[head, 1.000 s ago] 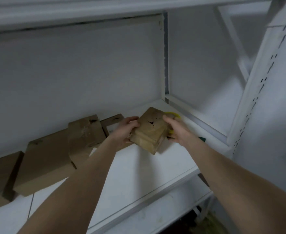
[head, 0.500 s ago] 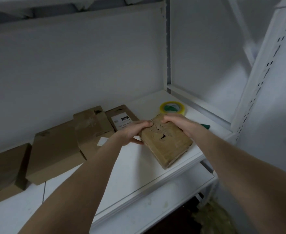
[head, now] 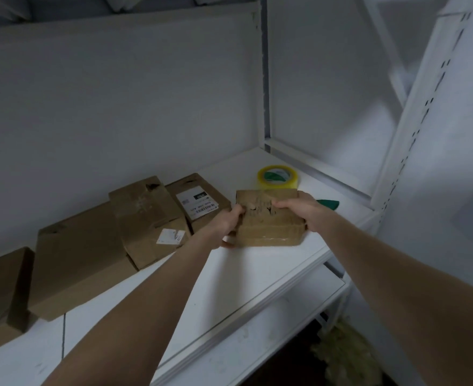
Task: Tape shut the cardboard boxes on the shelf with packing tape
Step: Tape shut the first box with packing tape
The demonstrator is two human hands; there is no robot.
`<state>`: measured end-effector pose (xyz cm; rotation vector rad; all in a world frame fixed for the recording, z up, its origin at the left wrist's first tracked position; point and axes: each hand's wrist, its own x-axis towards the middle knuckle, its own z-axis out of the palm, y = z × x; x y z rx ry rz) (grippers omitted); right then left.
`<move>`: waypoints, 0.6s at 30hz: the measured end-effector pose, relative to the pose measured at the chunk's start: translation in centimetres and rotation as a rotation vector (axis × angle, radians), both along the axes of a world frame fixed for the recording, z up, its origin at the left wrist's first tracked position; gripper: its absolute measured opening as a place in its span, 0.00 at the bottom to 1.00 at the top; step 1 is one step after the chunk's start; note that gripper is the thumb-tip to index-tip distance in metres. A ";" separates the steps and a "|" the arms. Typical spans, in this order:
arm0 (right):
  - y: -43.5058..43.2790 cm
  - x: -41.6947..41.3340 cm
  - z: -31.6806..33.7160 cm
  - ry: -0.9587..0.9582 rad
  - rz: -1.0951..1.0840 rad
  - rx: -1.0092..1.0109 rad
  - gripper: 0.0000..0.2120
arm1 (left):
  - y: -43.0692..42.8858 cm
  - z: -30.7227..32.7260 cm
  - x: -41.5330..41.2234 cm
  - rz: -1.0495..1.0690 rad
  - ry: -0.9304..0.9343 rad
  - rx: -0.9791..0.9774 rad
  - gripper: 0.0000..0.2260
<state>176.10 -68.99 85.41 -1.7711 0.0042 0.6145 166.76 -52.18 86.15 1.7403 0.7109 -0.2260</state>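
Left grip (head: 227, 224) and right grip (head: 299, 210) each curl round a side of the small box (head: 268, 229), down at the shelf (head: 257, 268) front. Tape roll (head: 277, 178) just behind, untouched. Taping not started, I'd say; row of boxes (head: 146, 218) waits on the left.

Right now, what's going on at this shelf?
A person holds a small cardboard box with both hands near the front of the white shelf. The left hand grips its left side and the right hand curls over its top right. The roll of packing tape lies just behind the box with no hand on it. More boxes lie in a row to the left. No tape is being applied to this box yet.
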 end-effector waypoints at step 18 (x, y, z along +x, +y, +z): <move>1.7 1.6 -2.4 -0.151 0.008 -0.111 0.32 | 3.4 0.8 2.7 -0.525 -0.483 0.870 0.07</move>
